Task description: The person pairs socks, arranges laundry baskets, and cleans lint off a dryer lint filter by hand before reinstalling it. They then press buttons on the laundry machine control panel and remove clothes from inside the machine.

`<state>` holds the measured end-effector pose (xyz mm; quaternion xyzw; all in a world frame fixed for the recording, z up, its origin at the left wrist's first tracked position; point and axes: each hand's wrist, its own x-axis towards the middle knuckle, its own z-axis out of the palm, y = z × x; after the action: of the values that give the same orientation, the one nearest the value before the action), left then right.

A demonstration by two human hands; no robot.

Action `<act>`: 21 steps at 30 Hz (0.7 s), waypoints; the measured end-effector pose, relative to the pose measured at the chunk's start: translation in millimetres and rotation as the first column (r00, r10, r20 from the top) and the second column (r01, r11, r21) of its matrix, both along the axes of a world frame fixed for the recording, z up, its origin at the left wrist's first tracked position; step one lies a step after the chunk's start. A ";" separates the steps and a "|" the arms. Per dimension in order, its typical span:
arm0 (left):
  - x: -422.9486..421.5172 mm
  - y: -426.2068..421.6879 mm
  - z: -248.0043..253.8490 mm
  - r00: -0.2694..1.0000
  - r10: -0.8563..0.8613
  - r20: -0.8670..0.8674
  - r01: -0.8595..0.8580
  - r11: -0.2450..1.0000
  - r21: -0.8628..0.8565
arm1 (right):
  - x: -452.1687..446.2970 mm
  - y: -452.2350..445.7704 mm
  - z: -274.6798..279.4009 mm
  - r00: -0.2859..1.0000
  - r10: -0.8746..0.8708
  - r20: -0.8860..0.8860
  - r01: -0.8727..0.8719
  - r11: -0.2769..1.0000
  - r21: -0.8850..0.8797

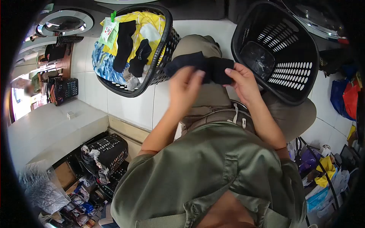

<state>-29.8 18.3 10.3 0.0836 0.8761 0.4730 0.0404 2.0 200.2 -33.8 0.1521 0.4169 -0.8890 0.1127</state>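
Black socks [218, 70] stretch between my two hands above my lap; I cannot make out whether it is one sock or a pair. My right hand [243, 81] pinches their right end between thumb and fingers. Slightly blurred, my left hand [184, 89] has its fingers closed on the dark fabric at the left. Beside it stands a black laundry basket [167, 22], filled with yellow and blue patterned cloth. Two more dark socks, a long one [124, 45] and a shorter one [140, 59], lie on that pile, next to a green clip [113, 16] with a tag.
Another black basket [311, 79], with no laundry showing, leans tilted by my right leg. Front-loading machines [64, 22] line the far side. A white ledge [57, 121] and a basket with cloth [118, 148] are at left. Bags [327, 171] crowd the lower right.
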 end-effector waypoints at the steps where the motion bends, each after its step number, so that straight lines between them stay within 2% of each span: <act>1: -8.9 -16.9 -2.3 0.982 0.182 -0.046 -0.171 0.970 0.175 | -0.8 3.6 5.0 0.997 -0.050 0.059 0.047 0.998 0.044; 2: -10.8 -17.4 36.5 0.923 0.384 -0.041 -0.367 0.906 0.211 | -0.2 6.0 7.2 0.988 -0.101 0.118 0.090 0.992 0.091; 3: -21.4 -52.7 29.6 0.916 0.368 -0.160 -0.332 0.919 0.213 | 1.0 7.5 5.4 0.988 -0.098 0.120 0.087 0.992 0.090; 4: -22.1 -48.6 53.2 0.893 0.423 -0.156 -0.354 0.872 0.339 | 1.7 8.9 2.7 0.987 -0.085 0.135 0.073 0.993 0.093; 5: -22.2 -68.2 54.3 0.901 0.418 -0.117 -0.337 0.844 0.418 | 2.5 9.6 1.1 0.986 -0.070 0.151 0.056 0.994 0.095; 7: -15.8 -79.2 60.8 0.921 0.354 -0.161 -0.269 0.879 0.394 | 3.1 9.3 1.8 0.989 -0.056 0.139 0.041 0.993 0.112; 9: -4.6 -62.7 60.0 0.947 0.275 -0.168 -0.237 0.948 0.213 | 2.6 5.7 6.5 0.991 -0.043 0.126 0.026 0.991 0.130; 10: -4.3 -51.9 53.8 0.934 0.154 -0.321 -0.156 0.988 0.020 | 3.0 3.1 11.4 0.997 -0.020 0.078 0.007 0.987 0.159; 11: 2.3 -32.4 54.1 0.961 0.101 -0.256 -0.100 0.995 0.016 | 4.2 0.3 16.7 1.000 0.005 0.030 -0.010 0.982 0.190; 12: 5.9 -17.1 55.4 0.952 -0.009 -0.307 -0.016 0.997 -0.077 | 5.9 -3.6 23.7 1.000 0.010 0.028 -0.015 0.981 0.192; 14: 16.0 7.8 41.4 0.952 -0.059 -0.301 0.039 0.997 -0.071 | 10.7 -12.2 35.8 0.999 0.030 -0.011 -0.024 0.926 0.377; 15: 17.6 12.2 27.9 0.904 -0.163 -0.397 0.127 0.985 -0.115 | 13.2 -13.5 34.9 0.999 0.039 -0.012 -0.032 0.925 0.378; 17: 27.3 24.7 15.3 0.888 -0.197 -0.416 0.148 0.978 -0.147 | 16.7 -14.5 28.2 0.998 -0.028 -0.050 0.045 0.919 0.391; 21: 33.4 26.9 -3.8 0.910 -0.227 -0.348 0.188 0.972 -0.143 | 22.4 -11.5 19.0 0.999 -0.014 0.044 -0.002 0.941 0.338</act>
<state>3.6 45.2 6.5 0.2594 0.8787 0.3951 -0.0670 24.4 188.8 -14.8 0.1909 0.5599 -0.8010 0.0917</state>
